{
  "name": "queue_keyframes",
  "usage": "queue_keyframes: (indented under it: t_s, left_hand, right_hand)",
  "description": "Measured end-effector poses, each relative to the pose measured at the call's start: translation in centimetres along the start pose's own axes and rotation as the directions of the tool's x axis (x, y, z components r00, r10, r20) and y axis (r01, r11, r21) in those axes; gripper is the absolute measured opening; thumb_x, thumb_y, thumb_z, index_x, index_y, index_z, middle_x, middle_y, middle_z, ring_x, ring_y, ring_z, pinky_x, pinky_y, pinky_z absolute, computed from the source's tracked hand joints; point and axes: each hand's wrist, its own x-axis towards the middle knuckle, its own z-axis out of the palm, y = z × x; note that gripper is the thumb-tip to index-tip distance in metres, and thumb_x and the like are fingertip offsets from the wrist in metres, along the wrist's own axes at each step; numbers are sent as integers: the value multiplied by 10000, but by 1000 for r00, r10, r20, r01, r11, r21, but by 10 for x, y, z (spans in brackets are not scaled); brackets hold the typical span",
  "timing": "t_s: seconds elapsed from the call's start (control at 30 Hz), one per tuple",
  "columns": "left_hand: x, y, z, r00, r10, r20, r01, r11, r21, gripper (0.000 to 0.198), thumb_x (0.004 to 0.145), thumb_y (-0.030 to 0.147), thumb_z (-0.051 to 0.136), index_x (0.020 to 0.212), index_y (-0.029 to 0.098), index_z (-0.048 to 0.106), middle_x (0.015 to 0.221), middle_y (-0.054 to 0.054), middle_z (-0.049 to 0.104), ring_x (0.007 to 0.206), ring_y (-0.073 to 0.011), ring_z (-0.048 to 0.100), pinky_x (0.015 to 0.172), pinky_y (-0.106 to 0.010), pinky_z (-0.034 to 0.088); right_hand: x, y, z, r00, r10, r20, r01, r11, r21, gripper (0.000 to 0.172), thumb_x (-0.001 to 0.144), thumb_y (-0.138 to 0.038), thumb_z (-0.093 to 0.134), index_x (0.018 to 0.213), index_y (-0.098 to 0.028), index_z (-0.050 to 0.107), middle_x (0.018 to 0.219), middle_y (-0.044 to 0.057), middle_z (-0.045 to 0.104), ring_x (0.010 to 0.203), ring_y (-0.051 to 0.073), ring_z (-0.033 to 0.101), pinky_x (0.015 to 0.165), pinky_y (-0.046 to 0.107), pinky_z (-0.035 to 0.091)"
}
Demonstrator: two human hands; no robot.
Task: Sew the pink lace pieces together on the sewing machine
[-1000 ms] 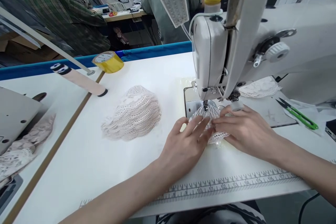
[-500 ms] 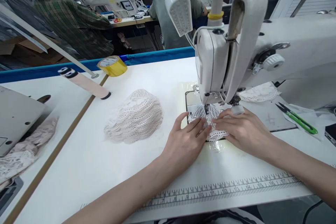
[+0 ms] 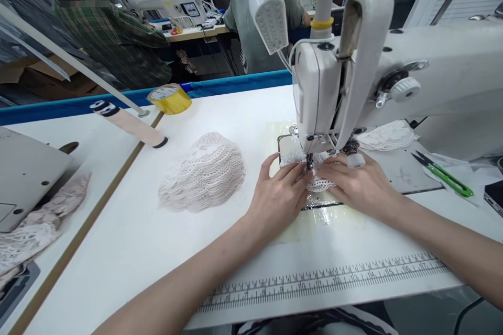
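Observation:
A small white lace piece (image 3: 323, 184) lies under the presser foot of the white sewing machine (image 3: 353, 78). My left hand (image 3: 280, 194) rests flat on its left part, fingers stretched toward the needle. On the right side, my right hand (image 3: 358, 184) lies flat with fingers extended, pressing the lace down. The two hands almost meet just in front of the needle. A stack of lace pieces (image 3: 204, 172) sits on the table to the left of my left hand.
Green thread snips (image 3: 442, 173) lie right of the machine; more lace (image 3: 387, 136) sits behind it. A yellow tape roll (image 3: 170, 98) and a pink tube (image 3: 129, 124) are at the back left. A ruler strip (image 3: 326, 282) runs along the table's front edge. Two people work at machines beyond.
Both hands have slid forward toward the needle with the lace, so less of the piece shows in front of the presser foot. The view has shifted slightly.

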Motion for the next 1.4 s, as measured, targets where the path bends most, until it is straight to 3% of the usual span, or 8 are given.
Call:
queue_keyframes:
  t_s: [0.1,0.27,0.37,0.47,0.57,0.67,0.77,1.4]
  left_hand:
    - [4,-2,-1,996,-84,23,87,985,-146,252,876,158,531,1066,233,678,1065,-44,672,983,-194,618,1026,-496,336]
    - [16,-12,-3,958,-239,159,286,850,-443,311,949,275,440,815,223,716,992,-35,651,959,-202,598,919,-492,435]
    - [20,-15,-4,955,-248,165,298,828,-476,361,954,297,432,732,211,705,965,-35,649,938,-204,602,929,-505,435]
    - [17,-14,-4,957,-236,167,285,863,-417,355,961,285,430,758,224,714,992,-23,647,952,-184,596,926,-464,449]
    - [8,-8,-4,987,-130,92,149,955,-254,260,945,259,474,871,239,722,1070,-25,646,1010,-188,574,947,-441,439]
    - [-5,1,-4,998,62,-20,-62,998,2,225,913,211,529,1087,222,672,1164,-41,652,1074,-210,559,1040,-477,350]
    - [-13,8,-5,987,156,-30,-151,980,132,266,916,213,530,1162,180,627,1177,-63,663,1119,-212,561,1068,-473,313]
    - [-2,-3,1,996,85,-30,-80,988,134,268,952,311,472,1115,187,643,1139,-75,686,1139,-219,577,1086,-506,257]
  right_hand:
    - [0,-1,0,999,17,-38,-13,997,82,251,876,-106,493,942,-199,717,832,18,735,688,151,641,722,299,440]
    - [2,1,3,952,300,54,-304,932,197,191,904,-298,549,955,-272,732,825,25,709,737,181,639,626,282,446]
    - [4,1,2,936,340,91,-352,905,237,204,909,-328,545,958,-266,733,847,36,701,758,185,644,639,287,466]
    - [5,0,-1,940,315,131,-339,903,263,211,915,-317,536,964,-248,729,868,46,708,804,198,651,667,306,485]
    - [2,-2,-3,967,210,142,-244,923,298,199,916,-258,527,959,-235,721,911,31,724,854,201,649,758,345,488]
    - [-3,-3,-3,996,70,53,-81,962,262,206,901,-165,516,932,-221,712,1002,6,725,842,177,652,854,373,458]
    - [-6,-5,-3,999,-4,-43,12,984,180,192,894,-157,526,922,-209,709,999,0,730,827,163,652,910,382,427]
    - [2,3,7,998,6,-55,-7,1000,-17,186,902,-174,531,950,-214,706,982,0,735,910,188,645,953,389,390]
